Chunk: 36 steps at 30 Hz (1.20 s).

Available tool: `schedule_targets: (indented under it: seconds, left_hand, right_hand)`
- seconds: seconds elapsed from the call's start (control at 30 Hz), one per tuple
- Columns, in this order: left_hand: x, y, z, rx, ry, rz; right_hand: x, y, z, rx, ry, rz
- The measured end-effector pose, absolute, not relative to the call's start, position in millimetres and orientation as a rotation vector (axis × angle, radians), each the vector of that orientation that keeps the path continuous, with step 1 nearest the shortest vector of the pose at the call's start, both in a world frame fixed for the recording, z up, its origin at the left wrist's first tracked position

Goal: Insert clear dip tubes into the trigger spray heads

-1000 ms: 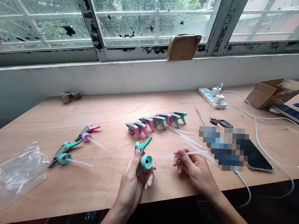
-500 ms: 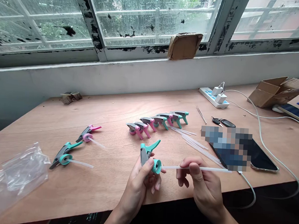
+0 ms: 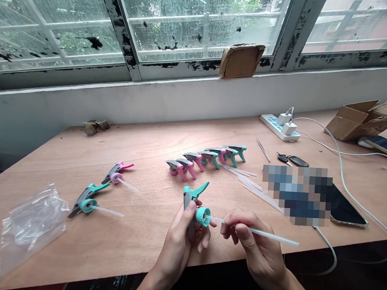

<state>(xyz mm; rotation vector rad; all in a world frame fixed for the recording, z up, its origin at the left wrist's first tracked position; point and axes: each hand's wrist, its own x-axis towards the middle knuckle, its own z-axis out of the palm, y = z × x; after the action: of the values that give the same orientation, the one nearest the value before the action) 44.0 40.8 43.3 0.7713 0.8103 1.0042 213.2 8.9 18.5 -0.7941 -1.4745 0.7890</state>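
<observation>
Left hand gripping a teal-and-grey sprayer, raised over the table near its 6 o'clock edge, collar facing 3 o'clock; right hand pinching a clear tube, its end at the collar's opening, depth of insertion not discernible; from the sprayer, a row of sprayers at 12 o'clock; loose tubes at 2 o'clock, keys beyond; phone at 3 o'clock; two tubed sprayers between 9 and 10 o'clock; bag farther out, near 9 o'clock.
</observation>
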Motion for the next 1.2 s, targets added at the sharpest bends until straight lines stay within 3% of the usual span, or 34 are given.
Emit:
schedule_targets:
  seconds: [0.13, 0.37, 1.2]
  left_hand:
    - [45, 42, 45, 0.748, 0.803, 1.038]
    - [45, 45, 43, 0.657, 0.778, 1.066]
    - [47, 45, 31, 0.714, 0.699, 1.104]
  right_hand:
    - [206, 10, 39, -0.812, -1.279, 0.634]
    - [169, 24, 86, -0.479, -0.903, 1.011]
    - [140, 41, 57, -0.362, -0.631, 0.973]
